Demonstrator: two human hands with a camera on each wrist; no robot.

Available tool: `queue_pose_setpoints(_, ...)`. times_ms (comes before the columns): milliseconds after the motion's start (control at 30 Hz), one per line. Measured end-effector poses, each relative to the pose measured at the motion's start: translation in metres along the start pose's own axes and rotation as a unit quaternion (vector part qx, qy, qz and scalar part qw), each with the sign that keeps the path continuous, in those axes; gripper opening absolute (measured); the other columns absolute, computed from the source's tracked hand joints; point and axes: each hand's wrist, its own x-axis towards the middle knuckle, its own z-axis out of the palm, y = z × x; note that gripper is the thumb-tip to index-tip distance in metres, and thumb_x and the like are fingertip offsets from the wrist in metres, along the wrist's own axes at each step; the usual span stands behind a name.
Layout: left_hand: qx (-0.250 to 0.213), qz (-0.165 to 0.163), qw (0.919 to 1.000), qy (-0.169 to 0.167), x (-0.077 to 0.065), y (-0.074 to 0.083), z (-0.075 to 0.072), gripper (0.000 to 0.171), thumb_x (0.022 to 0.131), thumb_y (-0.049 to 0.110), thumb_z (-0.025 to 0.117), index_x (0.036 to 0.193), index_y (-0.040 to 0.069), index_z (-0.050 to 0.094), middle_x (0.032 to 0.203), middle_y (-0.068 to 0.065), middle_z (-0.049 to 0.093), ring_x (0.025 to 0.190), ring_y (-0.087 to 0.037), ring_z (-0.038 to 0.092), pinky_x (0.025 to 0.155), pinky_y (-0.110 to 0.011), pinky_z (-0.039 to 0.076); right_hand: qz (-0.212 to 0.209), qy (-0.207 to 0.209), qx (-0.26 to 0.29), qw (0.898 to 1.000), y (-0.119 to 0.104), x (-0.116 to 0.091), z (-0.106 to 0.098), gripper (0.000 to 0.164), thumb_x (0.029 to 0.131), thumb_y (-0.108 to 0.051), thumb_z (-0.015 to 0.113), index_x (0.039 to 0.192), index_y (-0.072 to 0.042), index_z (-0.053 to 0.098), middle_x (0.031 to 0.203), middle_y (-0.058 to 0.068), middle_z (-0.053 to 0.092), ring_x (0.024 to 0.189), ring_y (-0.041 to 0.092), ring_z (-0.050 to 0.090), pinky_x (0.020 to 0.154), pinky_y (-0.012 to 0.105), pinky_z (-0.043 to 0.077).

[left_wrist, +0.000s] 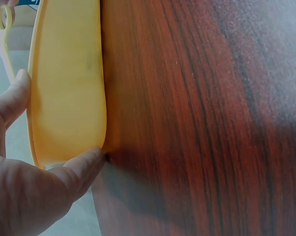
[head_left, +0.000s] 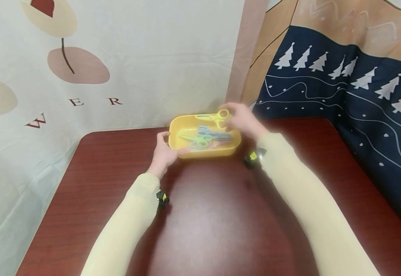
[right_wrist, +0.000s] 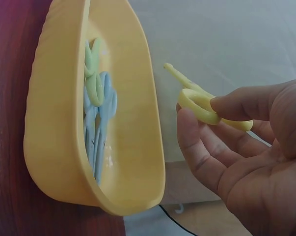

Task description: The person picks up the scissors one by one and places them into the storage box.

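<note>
A yellow plastic basket (head_left: 207,154) stands at the back of the table. My left hand (head_left: 164,154) holds its left end, the thumb over the near rim and fingers against the end wall. Above the basket's far right rim, my right hand (head_left: 241,119) pinches yellow scissors (right_wrist: 199,113) by the finger loops. In the head view their blades point left. Inside the basket lie green scissors (right_wrist: 92,63) and blue scissors (right_wrist: 107,109), overlapping, with more scissors partly hidden beneath. In the left wrist view only the basket's outer wall (left_wrist: 69,83) shows, not its contents.
The dark red wood-grain table (head_left: 203,214) reaches back to a pale printed curtain (head_left: 152,69) just behind the basket. A navy cloth with white trees (head_left: 304,90) hangs along the right side. Each wrist wears a small black camera (head_left: 161,199).
</note>
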Motion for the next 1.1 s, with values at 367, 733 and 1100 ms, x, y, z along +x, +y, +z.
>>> queue_pose_setpoints(367, -0.001, 0.001, 1.0, 0.002, -0.001, 0.001, 0.0, 0.099, 0.077, 0.016, 0.091, 0.152, 0.015, 0.027, 0.14, -0.023, 0.052, 0.118, -0.033, 0.055, 0.101, -0.044, 0.046, 0.018, -0.021, 0.026, 0.999, 0.002, 0.012, 0.008, 0.059, 0.086, 0.009, 0.068, 0.142, -0.002, 0.056, 0.133, 0.016, 0.061, 0.107, 0.031, 0.065, 0.084, 0.041, 0.061)
queue_pose_setpoints(733, 0.005, -0.002, 1.0, 0.005, 0.0, -0.001, 0.0, 0.099, 0.077, 0.017, 0.091, 0.153, 0.016, 0.027, 0.141, -0.021, 0.05, 0.118, -0.033, 0.054, 0.104, -0.045, 0.045, 0.04, -0.024, 0.041, 0.998, 0.009, 0.02, 0.017, 0.062, 0.084, 0.009, 0.07, 0.144, -0.002, 0.055, 0.131, 0.014, 0.062, 0.104, 0.033, 0.066, 0.09, 0.044, 0.058)
queue_pose_setpoints(1100, 0.003, 0.003, 1.0, 0.007, -0.001, -0.001, 0.0, 0.098, 0.077, 0.016, 0.091, 0.152, 0.014, 0.028, 0.144, -0.021, 0.051, 0.122, -0.034, 0.055, 0.105, -0.047, 0.046, 0.048, -0.042, 0.021, 0.998, 0.014, 0.03, 0.027, 0.066, 0.082, 0.012, 0.069, 0.145, 0.005, 0.051, 0.134, 0.023, 0.061, 0.101, 0.031, 0.064, 0.088, 0.044, 0.058)
